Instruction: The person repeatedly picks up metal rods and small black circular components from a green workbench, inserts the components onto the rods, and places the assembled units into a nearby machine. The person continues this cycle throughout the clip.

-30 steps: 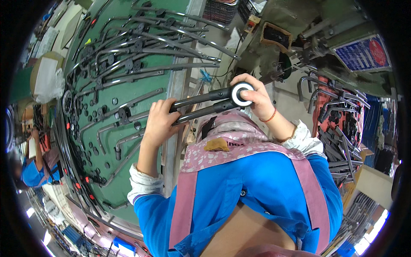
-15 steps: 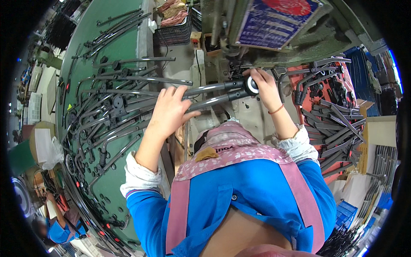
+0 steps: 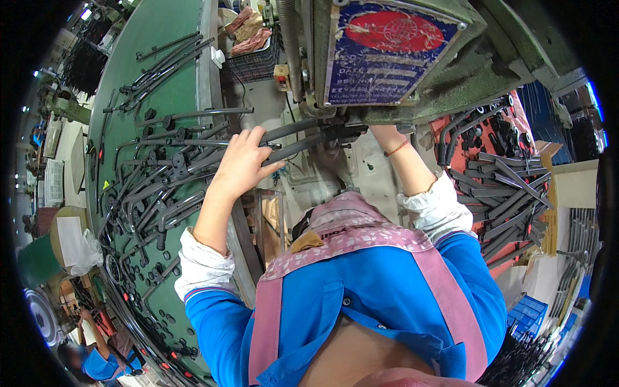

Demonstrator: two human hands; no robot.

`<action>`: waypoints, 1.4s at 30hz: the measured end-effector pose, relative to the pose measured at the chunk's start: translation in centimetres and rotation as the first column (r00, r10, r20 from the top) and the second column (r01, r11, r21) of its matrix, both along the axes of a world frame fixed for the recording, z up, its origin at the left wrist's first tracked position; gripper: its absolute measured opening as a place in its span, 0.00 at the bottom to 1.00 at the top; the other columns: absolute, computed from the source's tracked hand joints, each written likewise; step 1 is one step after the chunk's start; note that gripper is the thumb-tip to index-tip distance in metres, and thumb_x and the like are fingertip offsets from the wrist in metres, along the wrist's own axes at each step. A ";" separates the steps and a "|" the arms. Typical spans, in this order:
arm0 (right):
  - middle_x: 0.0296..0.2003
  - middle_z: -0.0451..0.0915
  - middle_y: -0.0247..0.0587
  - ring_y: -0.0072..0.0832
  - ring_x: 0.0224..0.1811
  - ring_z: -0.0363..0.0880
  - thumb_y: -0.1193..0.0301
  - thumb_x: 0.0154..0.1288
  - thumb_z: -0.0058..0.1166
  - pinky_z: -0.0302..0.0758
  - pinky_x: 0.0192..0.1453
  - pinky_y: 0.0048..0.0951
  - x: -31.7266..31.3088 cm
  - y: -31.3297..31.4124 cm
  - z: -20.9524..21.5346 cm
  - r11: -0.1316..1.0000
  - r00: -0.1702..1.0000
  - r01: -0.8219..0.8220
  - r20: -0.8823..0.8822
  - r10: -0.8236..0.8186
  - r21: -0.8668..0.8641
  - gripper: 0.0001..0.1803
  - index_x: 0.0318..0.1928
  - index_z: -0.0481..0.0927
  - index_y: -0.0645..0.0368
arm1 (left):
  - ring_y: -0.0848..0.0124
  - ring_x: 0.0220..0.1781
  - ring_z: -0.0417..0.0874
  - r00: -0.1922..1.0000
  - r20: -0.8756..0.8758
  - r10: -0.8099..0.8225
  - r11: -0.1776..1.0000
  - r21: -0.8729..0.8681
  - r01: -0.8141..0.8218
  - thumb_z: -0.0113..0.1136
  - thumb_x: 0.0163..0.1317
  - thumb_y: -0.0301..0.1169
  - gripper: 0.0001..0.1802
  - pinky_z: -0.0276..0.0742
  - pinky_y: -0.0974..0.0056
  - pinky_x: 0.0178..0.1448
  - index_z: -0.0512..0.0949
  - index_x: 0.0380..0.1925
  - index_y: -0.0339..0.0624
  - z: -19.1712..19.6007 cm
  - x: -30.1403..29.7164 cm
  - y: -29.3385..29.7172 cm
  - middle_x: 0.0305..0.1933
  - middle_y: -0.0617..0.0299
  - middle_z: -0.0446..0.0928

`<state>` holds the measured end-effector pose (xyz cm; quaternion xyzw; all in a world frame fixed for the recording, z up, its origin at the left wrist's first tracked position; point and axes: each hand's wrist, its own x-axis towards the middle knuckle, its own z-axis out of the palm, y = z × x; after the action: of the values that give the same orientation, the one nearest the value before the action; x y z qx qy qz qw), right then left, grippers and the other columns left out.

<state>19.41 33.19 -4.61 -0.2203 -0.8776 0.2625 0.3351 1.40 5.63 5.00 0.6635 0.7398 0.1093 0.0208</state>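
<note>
My left hand [image 3: 242, 164] is closed over a pair of dark metal tubes [image 3: 291, 129], its thumb along the near side. The tubes run side by side from the pile on the green table to the space under the machine head. My right hand [image 3: 384, 134] reaches under the machine head [image 3: 445, 77]; its fingers are hidden behind it, as is the far end of the tubes. Only the wrist, with a thin reddish band, and the back part of that hand show.
Bent dark tubes and small black parts lie on the green table [image 3: 169, 51] at left. A red surface [image 3: 461, 138] at right carries black bars [image 3: 503, 193] and fittings. A black crate [image 3: 255, 64] stands at the back. Another person [image 3: 103, 361] is at lower left.
The tubes' right end, with a round black wheel-like part with a white ring, has gone under the machine head with my right hand. The view has shifted, and more of the machine head shows.
</note>
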 end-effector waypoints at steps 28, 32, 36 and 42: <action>0.60 0.71 0.52 0.44 0.63 0.69 0.72 0.68 0.45 0.65 0.67 0.42 0.3 2.9 -4.6 0.970 0.997 0.043 0.046 -0.056 0.237 0.22 0.62 0.68 0.65 | 0.57 0.51 0.74 0.934 -0.057 0.352 0.936 -0.011 -0.353 0.66 0.40 0.24 0.38 0.66 0.55 0.56 0.71 0.58 0.41 -4.7 -1.9 -7.7 0.48 0.56 0.74; 0.59 0.72 0.53 0.44 0.62 0.70 0.73 0.67 0.46 0.66 0.66 0.41 0.9 3.0 -4.5 0.967 0.996 0.042 0.063 -0.060 0.249 0.22 0.60 0.69 0.66 | 0.57 0.52 0.74 0.933 -0.041 0.357 0.934 0.022 -0.356 0.66 0.41 0.23 0.34 0.66 0.54 0.55 0.72 0.55 0.42 -5.0 -1.9 -7.9 0.48 0.56 0.75; 0.58 0.73 0.53 0.45 0.61 0.71 0.74 0.66 0.46 0.67 0.65 0.41 0.7 2.7 -4.5 0.967 0.996 0.033 0.075 -0.054 0.253 0.21 0.59 0.71 0.66 | 0.57 0.51 0.74 0.932 -0.012 0.362 0.932 0.038 -0.361 0.65 0.40 0.23 0.36 0.66 0.55 0.56 0.72 0.56 0.42 -5.1 -1.9 -7.9 0.48 0.57 0.75; 0.56 0.75 0.54 0.45 0.60 0.73 0.75 0.64 0.47 0.69 0.63 0.40 0.6 2.5 -4.2 0.967 0.995 0.034 0.085 -0.057 0.251 0.20 0.57 0.72 0.66 | 0.55 0.52 0.74 0.931 -0.034 0.362 0.932 0.037 -0.361 0.65 0.40 0.22 0.36 0.66 0.55 0.57 0.73 0.57 0.44 -5.1 -2.0 -7.9 0.48 0.56 0.75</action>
<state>20.04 35.74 -8.86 -0.2086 -0.9128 0.1320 0.3254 -0.64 -2.23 -0.09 0.5182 0.8479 0.1090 -0.0247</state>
